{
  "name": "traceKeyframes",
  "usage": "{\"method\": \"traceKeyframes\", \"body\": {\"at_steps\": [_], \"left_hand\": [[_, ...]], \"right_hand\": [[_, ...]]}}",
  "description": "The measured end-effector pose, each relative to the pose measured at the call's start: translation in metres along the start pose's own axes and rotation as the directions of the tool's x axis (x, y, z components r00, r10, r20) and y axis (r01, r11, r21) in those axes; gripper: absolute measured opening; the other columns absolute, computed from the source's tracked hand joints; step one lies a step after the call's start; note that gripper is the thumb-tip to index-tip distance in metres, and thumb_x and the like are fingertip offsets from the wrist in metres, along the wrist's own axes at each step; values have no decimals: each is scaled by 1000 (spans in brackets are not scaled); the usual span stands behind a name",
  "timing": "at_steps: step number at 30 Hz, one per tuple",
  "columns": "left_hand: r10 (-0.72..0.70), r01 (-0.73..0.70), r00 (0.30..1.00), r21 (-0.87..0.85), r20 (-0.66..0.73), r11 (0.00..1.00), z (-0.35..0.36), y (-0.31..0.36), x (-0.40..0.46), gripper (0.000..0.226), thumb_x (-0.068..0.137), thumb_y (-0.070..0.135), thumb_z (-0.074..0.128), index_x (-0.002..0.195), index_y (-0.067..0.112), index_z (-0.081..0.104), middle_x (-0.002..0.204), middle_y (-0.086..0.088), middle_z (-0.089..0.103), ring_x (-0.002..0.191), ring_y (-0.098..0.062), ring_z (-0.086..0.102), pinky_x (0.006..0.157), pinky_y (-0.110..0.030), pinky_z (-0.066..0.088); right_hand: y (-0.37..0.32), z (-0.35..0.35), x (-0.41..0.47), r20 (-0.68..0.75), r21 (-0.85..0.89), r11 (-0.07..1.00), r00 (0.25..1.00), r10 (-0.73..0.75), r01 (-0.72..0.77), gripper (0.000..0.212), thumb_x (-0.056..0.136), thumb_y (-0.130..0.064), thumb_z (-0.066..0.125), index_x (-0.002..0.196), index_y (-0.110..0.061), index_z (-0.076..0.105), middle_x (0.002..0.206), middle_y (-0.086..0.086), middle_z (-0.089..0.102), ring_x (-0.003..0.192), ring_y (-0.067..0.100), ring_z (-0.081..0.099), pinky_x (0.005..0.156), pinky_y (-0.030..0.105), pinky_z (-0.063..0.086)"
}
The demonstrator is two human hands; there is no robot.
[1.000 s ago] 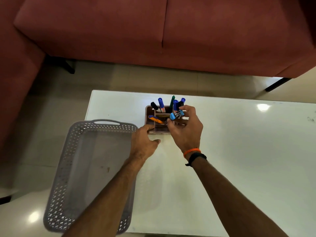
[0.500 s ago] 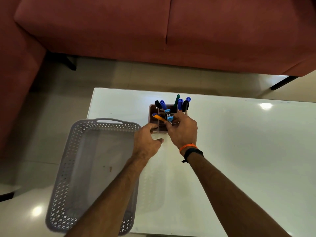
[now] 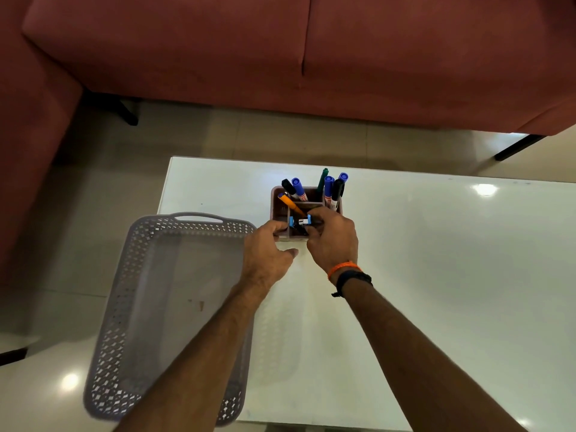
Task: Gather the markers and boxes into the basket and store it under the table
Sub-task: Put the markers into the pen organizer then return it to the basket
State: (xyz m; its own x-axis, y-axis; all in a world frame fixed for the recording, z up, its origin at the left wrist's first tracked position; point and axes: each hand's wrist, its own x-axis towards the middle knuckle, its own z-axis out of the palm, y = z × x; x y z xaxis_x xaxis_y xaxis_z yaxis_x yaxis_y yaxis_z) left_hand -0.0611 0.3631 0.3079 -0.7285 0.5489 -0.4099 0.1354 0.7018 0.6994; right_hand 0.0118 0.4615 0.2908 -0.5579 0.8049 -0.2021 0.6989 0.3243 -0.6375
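Observation:
A small brown box (image 3: 278, 204) with compartments stands on the white table (image 3: 436, 260). Several upright markers (image 3: 328, 187), blue, black and green, fill its far compartments, and an orange pen (image 3: 289, 203) leans across it. My left hand (image 3: 266, 254) grips the box's near left corner. My right hand (image 3: 332, 240) pinches a small blue and white item (image 3: 300, 221) down in a near compartment. A grey perforated basket (image 3: 149, 307) lies at the table's left edge, with nothing in it.
A red sofa (image 3: 280, 48) runs along the far side, its black legs (image 3: 516, 148) on the tiled floor. The basket overhangs the table's left edge. Bare tabletop stretches to the right of the box.
My right hand has brought the small blue item down from above the markers into a near compartment of the box. My left hand has stayed on the box's corner.

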Motion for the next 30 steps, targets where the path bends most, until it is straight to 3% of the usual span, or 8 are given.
{"method": "traceKeyframes", "body": {"at_steps": [9,13,16,19,22,25,28,30], "left_hand": [[-30,30,999,0,25,1000,-5,5,1,55,74,12,80,125,14,60,124,-1,64,104,-17,63,92,-33,54],[-54,50,987,-36,-153,998,-13,6,4,36,80,1,66,114,14,65,114,1,69,83,-10,66,74,-23,54],[-80,72,975,-48,-207,996,-19,13,14,40,80,2,67,118,10,62,120,-4,66,96,-15,65,83,-29,56],[-105,108,977,3,-186,994,-20,20,30,47,79,6,69,125,8,59,124,-9,65,109,-23,64,95,-37,52],[-155,163,982,71,-106,984,-15,25,42,37,79,11,69,115,9,64,116,-10,69,107,-29,63,90,-34,52],[-201,207,977,91,-76,974,-9,25,47,26,77,6,69,103,11,69,105,-12,71,95,-29,64,77,-31,51],[-198,207,974,76,-111,975,-9,24,49,30,76,-1,68,104,7,70,104,-12,71,89,-25,60,77,-29,49],[-180,189,976,64,-122,980,-12,24,49,33,75,-2,69,107,8,70,105,-12,70,98,-25,60,79,-30,49]], "right_hand": [[6,-10,-1,18,124,992,1000,13,-15,31,81,-8,72,111,-15,66,104,4,72,85,16,66,90,35,56],[9,-21,-3,-192,200,979,979,75,-36,19,83,-11,67,101,-15,66,99,2,70,78,12,63,79,33,58],[13,-29,5,-260,173,978,952,162,-119,26,84,-19,67,109,-14,60,111,2,62,87,15,63,78,35,55],[20,-31,21,-118,88,969,963,241,-232,42,85,-29,66,121,-9,56,119,8,62,103,26,63,87,39,52],[23,-34,34,55,19,948,947,316,-318,45,85,-30,63,124,-8,58,116,12,67,107,30,62,90,35,49],[24,-33,38,110,-18,954,948,298,-298,32,85,-19,59,114,-10,66,102,15,71,91,31,64,81,32,51],[22,-32,37,91,-50,966,962,257,-254,20,85,-11,55,98,-7,71,87,14,70,73,27,56,73,30,51],[19,-33,35,72,-50,970,968,241,-238,18,85,-9,55,92,-6,71,80,12,68,70,24,55,70,30,50]]}}
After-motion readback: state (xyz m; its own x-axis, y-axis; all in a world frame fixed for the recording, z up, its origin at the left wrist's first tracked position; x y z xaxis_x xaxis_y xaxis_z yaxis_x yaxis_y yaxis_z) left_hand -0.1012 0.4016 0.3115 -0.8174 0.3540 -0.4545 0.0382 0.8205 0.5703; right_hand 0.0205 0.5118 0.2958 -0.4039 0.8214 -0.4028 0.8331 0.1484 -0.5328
